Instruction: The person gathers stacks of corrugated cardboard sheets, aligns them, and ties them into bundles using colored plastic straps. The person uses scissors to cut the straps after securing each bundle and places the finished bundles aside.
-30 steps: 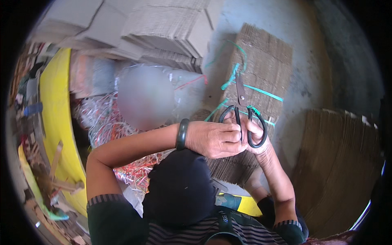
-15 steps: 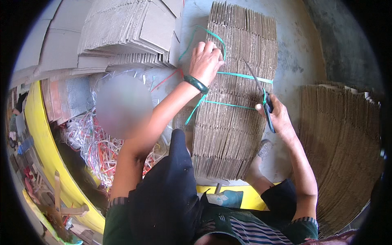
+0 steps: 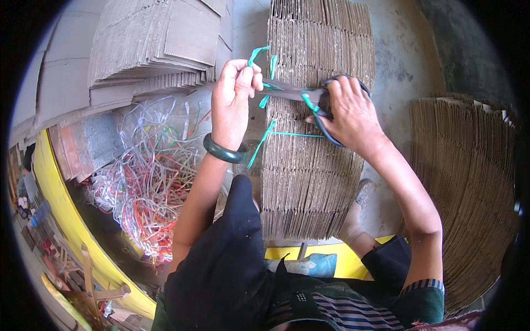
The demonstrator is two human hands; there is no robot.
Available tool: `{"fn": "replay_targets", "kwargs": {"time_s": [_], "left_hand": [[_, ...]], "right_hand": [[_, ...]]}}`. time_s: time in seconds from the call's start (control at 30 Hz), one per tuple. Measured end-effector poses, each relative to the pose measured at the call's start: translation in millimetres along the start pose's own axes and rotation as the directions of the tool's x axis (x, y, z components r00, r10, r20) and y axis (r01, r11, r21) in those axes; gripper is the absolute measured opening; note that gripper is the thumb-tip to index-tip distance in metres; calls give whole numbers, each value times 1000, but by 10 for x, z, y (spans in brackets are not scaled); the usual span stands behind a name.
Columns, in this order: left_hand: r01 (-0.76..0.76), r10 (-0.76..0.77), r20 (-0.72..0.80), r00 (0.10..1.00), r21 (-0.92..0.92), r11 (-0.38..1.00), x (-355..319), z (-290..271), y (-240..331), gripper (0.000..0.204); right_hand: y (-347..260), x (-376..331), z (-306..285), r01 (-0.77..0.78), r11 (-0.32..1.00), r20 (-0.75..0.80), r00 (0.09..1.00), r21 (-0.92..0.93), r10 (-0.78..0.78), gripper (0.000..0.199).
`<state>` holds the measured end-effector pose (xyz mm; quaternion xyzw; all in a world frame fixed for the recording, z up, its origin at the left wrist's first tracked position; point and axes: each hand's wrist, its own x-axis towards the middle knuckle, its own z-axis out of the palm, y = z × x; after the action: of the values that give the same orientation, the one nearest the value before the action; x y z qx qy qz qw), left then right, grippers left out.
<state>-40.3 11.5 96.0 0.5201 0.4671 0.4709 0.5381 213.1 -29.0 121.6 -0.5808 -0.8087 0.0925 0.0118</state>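
My left hand (image 3: 233, 96) pinches the end of a green plastic strap (image 3: 257, 54) beside the upper left edge of a tall bundle of flattened cardboard (image 3: 309, 190). My right hand (image 3: 353, 116) grips a pair of dark-handled scissors (image 3: 292, 93) over the bundle. Their blades point left, reaching the strap right by my left fingers; they look slightly parted. Green strap also hangs around the scissors near the pivot. A second green strap (image 3: 295, 134) crosses the bundle lower down, knotted at its left edge with a loose tail.
Stacked cardboard sheets (image 3: 190, 33) stand at the upper left. A tangle of white and red strapping (image 3: 146, 187) lies left of my leg, beside a yellow board (image 3: 69, 204). Another large cardboard bundle (image 3: 464, 193) stands at the right. My foot (image 3: 364, 193) is beside the middle bundle.
My left hand has moved left off the bundle, holding up a strap end. The scissors have swung from pointing up to pointing left, up to the strap. My right hand has moved up.
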Motion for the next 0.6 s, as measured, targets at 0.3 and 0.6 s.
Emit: {"fn": "replay_targets", "kwargs": {"time_s": [0.3,0.6], "left_hand": [[-125,134,49,990,-151,981,-208,222,253,12],[126,-7,-631,775,144,982,-997,-1115,-245,45]], "right_hand": [[-178,181,87,-111,975,222,973,192,67,76],[1148,-1750,397,-781,564,278,624,270,731,58]]}}
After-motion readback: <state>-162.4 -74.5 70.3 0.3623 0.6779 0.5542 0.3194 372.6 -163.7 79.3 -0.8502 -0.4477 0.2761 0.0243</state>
